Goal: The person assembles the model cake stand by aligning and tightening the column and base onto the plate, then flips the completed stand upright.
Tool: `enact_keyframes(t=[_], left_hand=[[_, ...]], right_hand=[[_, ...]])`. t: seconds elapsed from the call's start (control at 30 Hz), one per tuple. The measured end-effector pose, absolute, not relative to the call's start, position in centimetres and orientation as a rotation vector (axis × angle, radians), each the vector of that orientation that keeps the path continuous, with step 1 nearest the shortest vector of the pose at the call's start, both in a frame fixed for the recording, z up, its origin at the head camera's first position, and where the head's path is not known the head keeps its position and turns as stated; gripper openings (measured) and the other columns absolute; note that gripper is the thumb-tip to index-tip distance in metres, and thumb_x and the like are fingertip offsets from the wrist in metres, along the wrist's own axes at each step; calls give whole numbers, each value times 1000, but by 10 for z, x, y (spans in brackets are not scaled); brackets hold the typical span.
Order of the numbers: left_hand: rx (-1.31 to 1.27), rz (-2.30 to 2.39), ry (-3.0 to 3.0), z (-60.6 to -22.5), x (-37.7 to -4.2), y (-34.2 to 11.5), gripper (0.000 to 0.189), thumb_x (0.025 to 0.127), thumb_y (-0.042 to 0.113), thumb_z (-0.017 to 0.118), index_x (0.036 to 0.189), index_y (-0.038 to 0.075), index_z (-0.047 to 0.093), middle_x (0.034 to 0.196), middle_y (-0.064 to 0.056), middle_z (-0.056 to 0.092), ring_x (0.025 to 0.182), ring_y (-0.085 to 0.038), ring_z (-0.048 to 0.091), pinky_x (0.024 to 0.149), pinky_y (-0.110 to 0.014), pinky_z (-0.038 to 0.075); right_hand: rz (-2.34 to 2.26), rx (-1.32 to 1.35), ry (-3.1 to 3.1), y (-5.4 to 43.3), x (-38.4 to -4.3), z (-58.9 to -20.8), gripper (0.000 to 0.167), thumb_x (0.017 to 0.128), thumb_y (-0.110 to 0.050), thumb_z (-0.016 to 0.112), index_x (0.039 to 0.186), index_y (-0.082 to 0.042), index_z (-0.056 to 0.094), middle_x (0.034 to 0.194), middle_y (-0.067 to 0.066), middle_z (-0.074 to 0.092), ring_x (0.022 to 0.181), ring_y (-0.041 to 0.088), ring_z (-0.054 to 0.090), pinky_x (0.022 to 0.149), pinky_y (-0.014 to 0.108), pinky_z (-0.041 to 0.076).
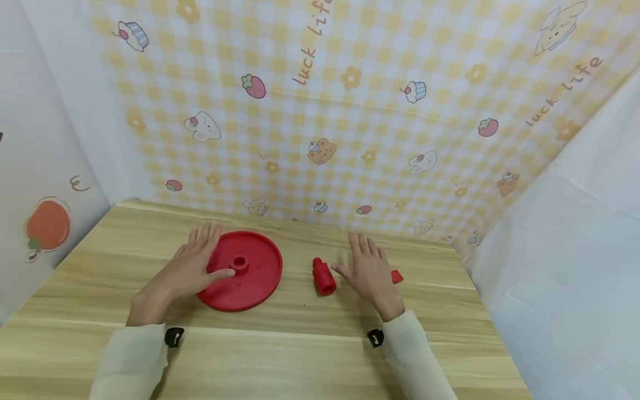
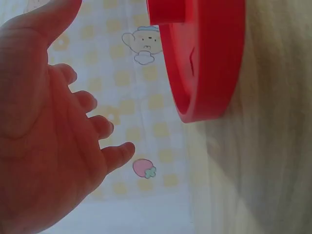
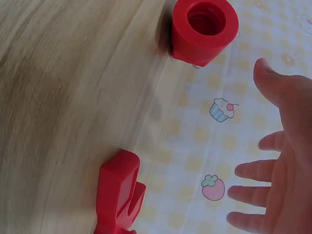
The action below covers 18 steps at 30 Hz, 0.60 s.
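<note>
My left hand (image 1: 190, 266) hangs above the near-left side of a red disc (image 1: 260, 283), its thumb spread toward the disc's middle and its fingers (image 2: 119, 156) loosely extended, with hold of nothing; the left wrist view shows a gap between palm and rim. The disc lies on the table (image 1: 250, 361) with its raised rim upward and a round hub (image 1: 241, 271) standing at its centre, a hole through the top. To the right of it, well apart, a red bottle-shaped piece (image 1: 322, 276) lies on its side, narrow neck pointing toward the patterned cloth (image 1: 350, 122) and the wide, hollow end toward me. My right hand (image 1: 369, 271) is just beside that piece, thumb stretched toward it, the fingers (image 3: 253, 170) reaching forward with small gaps between them, and they too grasp nothing. Past the outer edge of that hand a second, blocky red piece (image 3: 117, 190) rests on the table; from my head only a corner shows, while the right wrist view reveals a notch between two prongs, its lower end cut off. Pale sleeves (image 1: 132, 361) cover both my forearms.
</note>
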State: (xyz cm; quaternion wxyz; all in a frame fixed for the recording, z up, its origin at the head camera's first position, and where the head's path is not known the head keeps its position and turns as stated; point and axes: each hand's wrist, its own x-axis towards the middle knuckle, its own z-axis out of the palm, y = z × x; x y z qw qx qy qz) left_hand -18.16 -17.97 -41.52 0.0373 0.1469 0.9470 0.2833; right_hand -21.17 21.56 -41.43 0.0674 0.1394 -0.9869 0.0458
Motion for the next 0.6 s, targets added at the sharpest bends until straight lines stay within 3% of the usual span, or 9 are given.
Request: enact_keyframes(t=[0.3, 0.37, 0.43, 0.53, 0.6], left_hand=[[408, 1041, 2755, -433, -174, -190, 118, 81, 40, 80, 156, -5, 1, 158, -38, -3, 142, -62, -7, 106, -80, 11], [403, 1048, 2739, -437, -173, -191, 120, 79, 39, 81, 155, -8, 2, 157, -40, -3, 140, -64, -7, 104, -80, 13], [398, 1015, 2738, -439, -173, -191, 120, 77, 40, 83, 154, -10, 5, 156, -41, -3, 140, -64, -7, 104, -81, 14], [376, 962, 2726, -440, -174, -188, 122, 73, 41, 85, 154, -10, 9, 156, -41, -1, 140, -64, -5, 105, -80, 15], [355, 939, 2712, -439, -173, -189, 123, 72, 41, 85, 153, -11, 9, 155, -42, -1, 139, -64, -6, 103, -80, 20]], right_hand=[[115, 438, -3008, 211, -210, -418, 78, 95, -59, 56, 150, -6, 39, 148, 17, 50, 133, 39, 49, 108, 56, 41], [100, 436, -3010, 208, -209, -418, 74, 94, -62, 54, 144, -7, 50, 130, 15, 64, 118, 35, 62, 98, 50, 51], [122, 416, -3044, 205, -206, -417, 72, 94, -65, 52, 137, -8, 57, 100, 11, 72, 91, 30, 69, 77, 44, 58], [217, 394, -3106, 198, -202, -418, 69, 92, -67, 52, 124, -7, 66, 57, 3, 58, 53, 18, 56, 47, 33, 48], [290, 388, -3145, 192, -199, -419, 66, 91, -69, 52, 109, -7, 69, 48, -2, 45, 46, 13, 43, 40, 28, 37]])
